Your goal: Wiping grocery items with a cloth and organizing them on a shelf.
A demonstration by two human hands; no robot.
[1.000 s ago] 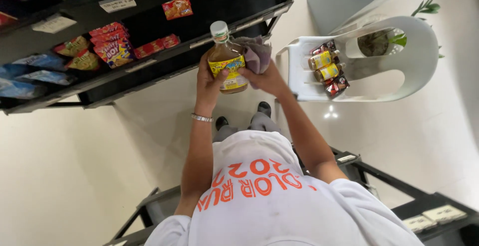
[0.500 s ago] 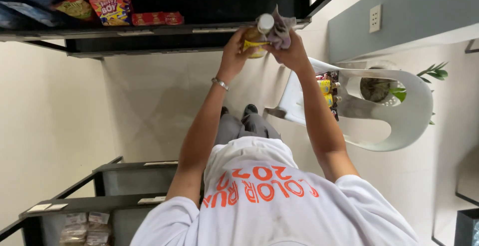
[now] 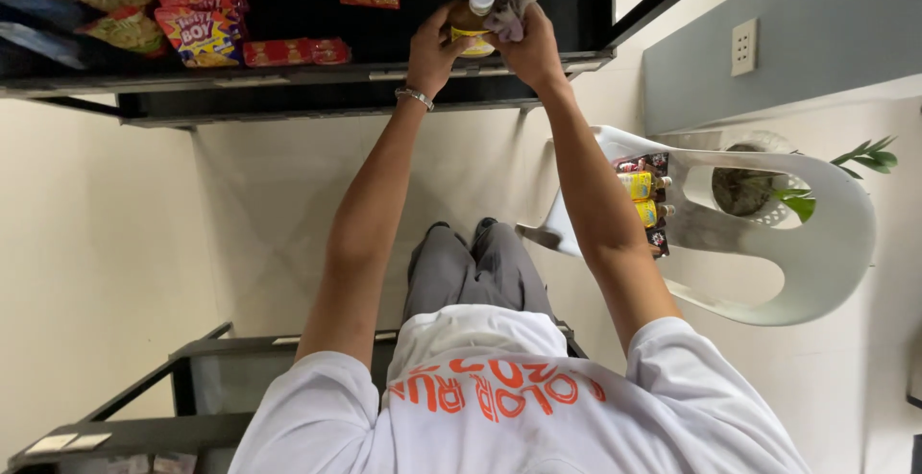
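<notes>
My left hand (image 3: 434,47), with a metal bracelet at the wrist, grips a small bottle (image 3: 469,24) that has a white cap, amber contents and a yellow label. My right hand (image 3: 530,49) holds a grey cloth (image 3: 510,3) pressed against the bottle's cap and neck. Both arms are stretched out, and the bottle is at the front edge of a black shelf (image 3: 307,74). I cannot tell whether the bottle's base rests on the shelf board.
Red and yellow snack packets (image 3: 200,32) lie on the black shelf to the left. A white plastic chair (image 3: 797,272) to my right carries several bottles and packets (image 3: 645,200). A potted plant (image 3: 759,186) stands behind it. Another dark shelf (image 3: 144,416) is at lower left.
Both hands have carried the bottle and cloth from in front of my chest out to the black shelf. The view has swung so the shelf fills the top.
</notes>
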